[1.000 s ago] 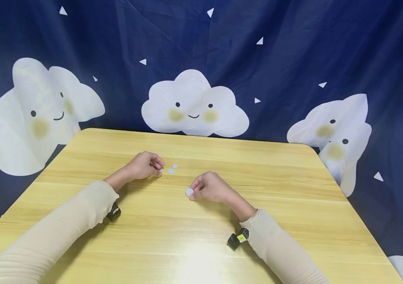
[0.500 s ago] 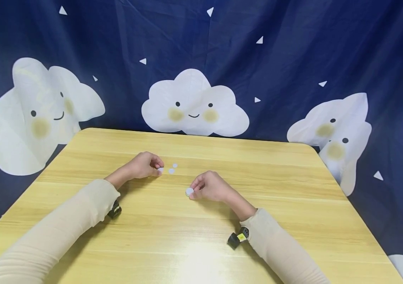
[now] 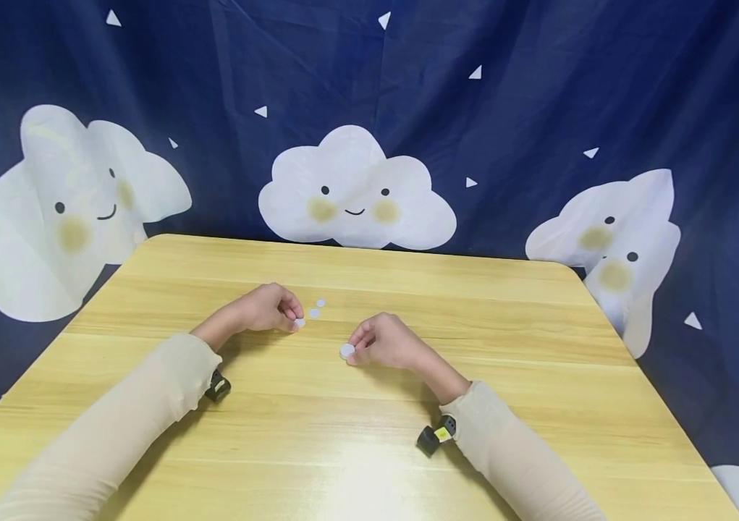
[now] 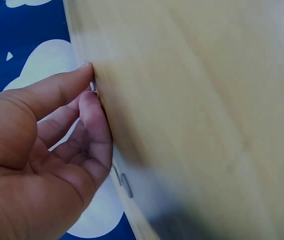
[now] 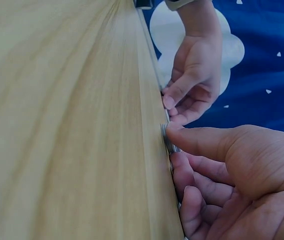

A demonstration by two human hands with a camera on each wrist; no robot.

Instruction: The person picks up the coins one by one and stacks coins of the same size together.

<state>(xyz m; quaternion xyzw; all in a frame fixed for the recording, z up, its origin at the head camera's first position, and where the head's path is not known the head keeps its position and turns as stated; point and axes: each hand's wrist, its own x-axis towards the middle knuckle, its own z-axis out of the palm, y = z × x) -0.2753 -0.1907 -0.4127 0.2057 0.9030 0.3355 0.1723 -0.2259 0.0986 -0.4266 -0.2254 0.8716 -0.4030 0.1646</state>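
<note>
My left hand point(image 3: 270, 307) pinches a silver coin point(image 3: 300, 323) between thumb and fingertips, close over the tabletop. In the left wrist view only a thin edge of that coin point(image 4: 93, 86) shows. Two more coins, a farther one point(image 3: 321, 303) and a nearer one point(image 3: 314, 313), lie flat just beyond those fingertips. To the right and nearer, my right hand point(image 3: 387, 341) grips a short stack of coins point(image 3: 347, 352) at the table surface. The right wrist view shows the metal edges of this stack point(image 5: 166, 137) between thumb and fingers.
The wooden table point(image 3: 304, 434) extends to a dark blue curtain point(image 3: 512, 130) printed with white clouds. Black wrist cameras hang below both sleeves, the left camera point(image 3: 218, 387) and the right camera point(image 3: 431, 440).
My left hand has shifted slightly right and toward me with its coin, which shows beside the fingertips. The right hand, its stack and the two loose coins have stayed put.
</note>
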